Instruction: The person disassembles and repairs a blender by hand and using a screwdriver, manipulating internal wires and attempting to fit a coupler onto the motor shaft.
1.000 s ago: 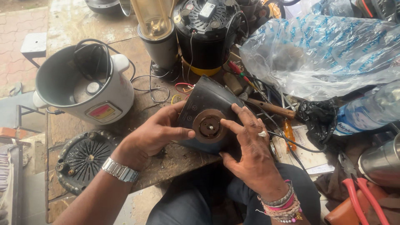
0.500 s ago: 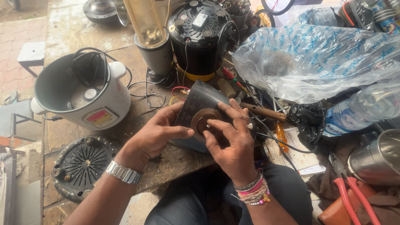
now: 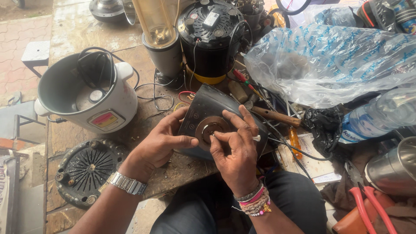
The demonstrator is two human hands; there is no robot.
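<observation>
A dark blender base [image 3: 207, 109] lies tilted on the wooden bench edge, with a round brown coupling [image 3: 211, 126] facing up. My left hand [image 3: 161, 139], with a metal watch on its wrist, grips the base's left side, thumb by the coupling. My right hand [image 3: 236, 149], with beaded bracelets on its wrist, rests over the base's right side. Its thumb and forefinger pinch a small silvery piece [image 3: 256, 138] at the coupling's rim; what the piece is cannot be told.
A white rice cooker [image 3: 89, 94] with a coiled cord stands at left. A round black grille [image 3: 89, 170] lies below it. Behind are a blender jar [image 3: 158, 30] and a black motor unit [image 3: 212, 39]. At right are a plastic bag [image 3: 333, 60], a wooden-handled tool [image 3: 277, 116] and red pliers [image 3: 368, 203].
My right hand has slid from spread over the coupling's right side to pinching at its rim. The view has shifted slightly; the left hand keeps its hold.
</observation>
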